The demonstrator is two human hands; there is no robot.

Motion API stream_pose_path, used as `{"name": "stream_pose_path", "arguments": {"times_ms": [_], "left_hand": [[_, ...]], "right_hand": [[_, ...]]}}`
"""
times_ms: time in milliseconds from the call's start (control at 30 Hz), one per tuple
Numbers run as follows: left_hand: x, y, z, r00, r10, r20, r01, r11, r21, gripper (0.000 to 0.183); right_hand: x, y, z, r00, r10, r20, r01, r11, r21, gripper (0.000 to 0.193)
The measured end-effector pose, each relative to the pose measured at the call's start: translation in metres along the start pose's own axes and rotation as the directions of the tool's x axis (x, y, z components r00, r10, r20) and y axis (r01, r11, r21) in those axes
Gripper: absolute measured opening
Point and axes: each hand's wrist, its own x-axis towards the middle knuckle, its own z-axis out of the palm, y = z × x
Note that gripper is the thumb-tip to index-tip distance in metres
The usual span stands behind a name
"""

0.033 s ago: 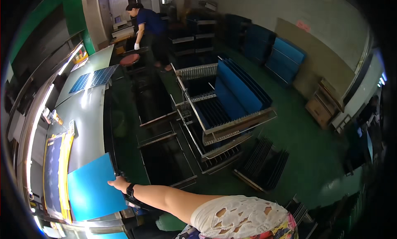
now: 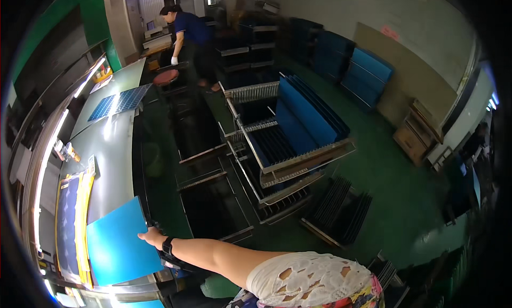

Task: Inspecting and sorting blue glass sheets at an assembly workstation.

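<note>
Beyond the blue sheet under the right hand, a bare stretch of grey bench offers passage, ending at the gridded panel lying across it. Leftward the way is blocked — a yellow-edged dark sheet lies just beside the blue one, and a lit tube runs along that side. To the right, the slotted metal rack blocks the middle, with open green floor past it.

Near left, the left hand grips a blue sheet by the bench; farther right stands a metal rack.
</note>
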Motion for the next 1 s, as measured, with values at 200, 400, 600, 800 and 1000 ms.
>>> {"name": "stream_pose_path", "arguments": {"times_ms": [200,400,600,800,1000], "left_hand": [[0.007,0.015,-0.010,0.988,0.061,0.145,0.041,0.792,-0.609,0.074],[0.042,0.019,-0.018,0.635,0.769,0.073,-0.021,0.112,-0.993,0.069],[0.019,0.120,0.052,0.829,0.529,-0.182,0.091,-0.449,-0.889,0.075],[0.031,0.113,0.115,0.983,0.154,-0.096,0.005,-0.552,-0.834,0.073],[0.038,0.111,0.112,0.976,0.213,-0.042,0.093,-0.582,-0.808,0.071]], "right_hand": [[-0.044,-0.063,-0.011,0.998,-0.040,0.044,0.026,0.958,0.286,0.037],[-0.104,-0.163,-0.063,0.767,-0.588,0.259,0.619,0.784,-0.052,0.020],[-0.118,-0.131,-0.065,0.135,-0.621,0.772,0.963,-0.101,-0.250,0.050],[-0.134,-0.056,-0.064,0.158,-0.298,0.941,0.977,-0.094,-0.194,0.056],[-0.168,-0.065,-0.038,0.029,-0.285,0.958,0.999,0.040,-0.018,0.032]]}}
